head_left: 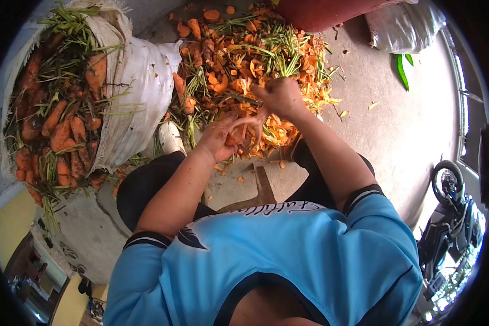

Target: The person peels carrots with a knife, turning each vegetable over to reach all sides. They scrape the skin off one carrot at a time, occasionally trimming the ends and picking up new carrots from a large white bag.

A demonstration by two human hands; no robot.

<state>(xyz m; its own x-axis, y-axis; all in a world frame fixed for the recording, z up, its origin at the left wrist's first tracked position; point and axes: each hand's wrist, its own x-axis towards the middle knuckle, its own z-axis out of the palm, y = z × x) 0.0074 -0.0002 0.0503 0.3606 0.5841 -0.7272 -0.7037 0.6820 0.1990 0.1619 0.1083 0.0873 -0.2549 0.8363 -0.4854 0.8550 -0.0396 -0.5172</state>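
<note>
My left hand [217,139] is closed around a carrot [234,139], of which only a little orange shows between the fingers. A pale curved shape beside those fingers is too blurred to make out. My right hand [281,98] is closed on a knife, its thin dark blade [241,98] pointing left, above and apart from my left hand. Under both hands spreads a heap of orange carrot peelings and cut pieces [309,89], mixed with green stalks [289,64].
A white woven sack [146,70] at the left lies open, full of carrots [62,130] with green tops. A red container [331,12] and another white sack [405,27] stand at the far side. Green leaves [402,71] lie on the concrete floor [386,125]. A motorcycle [448,217] is at the right.
</note>
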